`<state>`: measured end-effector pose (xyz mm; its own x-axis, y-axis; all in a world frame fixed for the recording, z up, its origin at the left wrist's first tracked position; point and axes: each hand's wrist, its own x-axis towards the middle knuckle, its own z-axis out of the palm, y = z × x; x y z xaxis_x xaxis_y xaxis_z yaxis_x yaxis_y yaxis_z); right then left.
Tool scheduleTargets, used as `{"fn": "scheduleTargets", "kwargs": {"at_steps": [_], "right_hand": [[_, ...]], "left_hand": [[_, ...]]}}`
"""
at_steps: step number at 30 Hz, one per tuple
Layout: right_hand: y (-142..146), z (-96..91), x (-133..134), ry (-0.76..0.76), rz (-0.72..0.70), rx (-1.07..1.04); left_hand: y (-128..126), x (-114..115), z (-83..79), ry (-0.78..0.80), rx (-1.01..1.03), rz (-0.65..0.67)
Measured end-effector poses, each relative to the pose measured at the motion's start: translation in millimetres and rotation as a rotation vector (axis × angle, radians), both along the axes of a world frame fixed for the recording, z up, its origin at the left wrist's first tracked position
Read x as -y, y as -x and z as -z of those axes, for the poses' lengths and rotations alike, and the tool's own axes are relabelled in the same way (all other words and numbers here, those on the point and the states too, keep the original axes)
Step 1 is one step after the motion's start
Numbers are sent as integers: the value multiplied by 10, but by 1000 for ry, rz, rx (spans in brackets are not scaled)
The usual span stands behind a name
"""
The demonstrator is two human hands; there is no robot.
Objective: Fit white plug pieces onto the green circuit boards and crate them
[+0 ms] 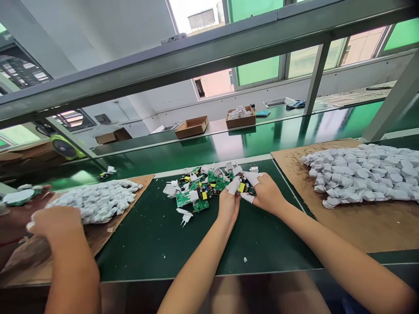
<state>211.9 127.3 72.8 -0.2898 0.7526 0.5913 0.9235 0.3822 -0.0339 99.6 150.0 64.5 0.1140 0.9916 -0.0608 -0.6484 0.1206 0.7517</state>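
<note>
My left hand (229, 198) and my right hand (266, 192) meet over the far middle of the green work surface. White covers wrap several of my fingertips. Between them they grip a small circuit board (242, 187) with a yellow component; my fingers hide much of it. Just left of and behind my hands lies a pile of green circuit boards (200, 205) mixed with white plug housings. One white plug piece (185, 216) with pins lies at the pile's near edge.
A co-worker's hand (59, 220) is at the left, near a heap of white pieces (104, 203) on cardboard. More white rounded pieces (366, 174) cover the cardboard (353, 224) at right. Beyond stand two cardboard boxes, one (240, 123) holding white bits. A metal rail (196, 54) crosses overhead.
</note>
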Motion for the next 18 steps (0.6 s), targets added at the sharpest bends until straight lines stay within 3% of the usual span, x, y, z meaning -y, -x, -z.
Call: {"fn": "scheduleTargets", "kwargs": {"at_steps": [3,6,10,15,18], "right_hand": [[7,3,22,-17,19,35],[3,-27,33,-13,55,46],[-24,-216,-84,112,96,113],[-147,-560,-720,332,333,121],[-217,-668,-1172,420,476,59]], "left_hand": [[-19,37,9,-36,-23,-17],[3,63,17,-137,-170,-42],[61,-30,42,-201,-338,-98],[96,-256,141,11,-275,-46],[80,-288,250,-76,-433,38]]}}
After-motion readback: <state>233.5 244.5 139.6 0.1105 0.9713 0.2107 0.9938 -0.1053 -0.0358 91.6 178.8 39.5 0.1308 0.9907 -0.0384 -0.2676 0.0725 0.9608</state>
